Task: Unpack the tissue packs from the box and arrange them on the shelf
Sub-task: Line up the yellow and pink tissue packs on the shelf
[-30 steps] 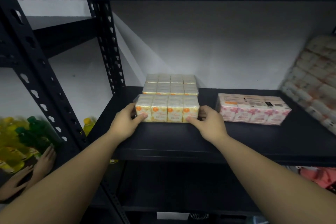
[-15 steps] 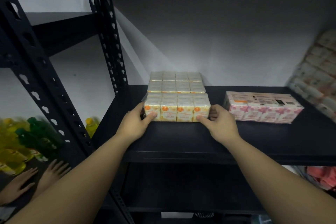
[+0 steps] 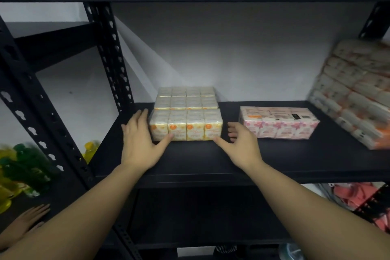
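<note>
A yellow-and-orange tissue pack (image 3: 186, 124) lies on the black shelf (image 3: 295, 158), in front of a matching pack (image 3: 186, 98) that reaches back to the wall. My left hand (image 3: 140, 141) rests flat against the front pack's left side, fingers spread, thumb touching its lower front edge. My right hand (image 3: 238, 144) is just right of the pack, fingers apart, thumb tip near its lower right corner. Neither hand grips it. A pink flowered tissue pack (image 3: 278, 122) lies further right on the same shelf. The box is out of view.
A large tilted bundle of tissue packs (image 3: 354, 93) leans at the shelf's far right. A perforated black upright (image 3: 109, 57) stands left of the packs. Yellow and green bottles (image 3: 19, 169) fill a lower left shelf, where another person's hand (image 3: 25, 221) rests.
Both hands have opened and loosened from the front yellow pack, which now sits on the shelf. The camera view has drawn closer and shifted slightly.
</note>
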